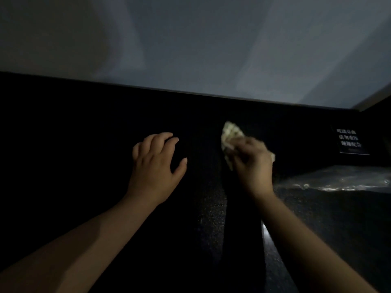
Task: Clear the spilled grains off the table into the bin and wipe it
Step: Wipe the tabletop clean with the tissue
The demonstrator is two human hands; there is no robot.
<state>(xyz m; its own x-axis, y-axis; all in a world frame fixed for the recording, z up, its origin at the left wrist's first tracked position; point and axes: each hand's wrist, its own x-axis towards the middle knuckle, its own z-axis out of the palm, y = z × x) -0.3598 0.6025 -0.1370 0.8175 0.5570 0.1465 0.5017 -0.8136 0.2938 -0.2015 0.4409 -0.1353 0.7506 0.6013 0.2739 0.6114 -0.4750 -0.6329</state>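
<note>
On the dark table (211,218), which hand has the cloth? asks the first.

The right hand (254,163), says the second. Its fingers are curled round a crumpled pale cloth (230,133), which sticks out past the knuckles. The left hand (154,166) holds nothing; it rests on the table well to the side, fingers spread and a little bent.

And the grains?

I can't make any out. The surface is black and dimly lit, with only a faint speckle down the middle. I judge the sweeping is done or nearly so, and wiping is the step in hand.

Where's the bin?

Low at the right, beside the table edge: a shiny plastic liner (338,180) that I take for the bin.

How to wipe well, then?

Flatten the wad so more cloth meets the top, press evenly, and draw overlapping strokes toward the bin side, so any stray grain goes over that edge and not onto the floor. Keep the left hand planted as a brace, and move it to wipe beneath it. In this light, feel for grit rather than trust the eye.
</note>
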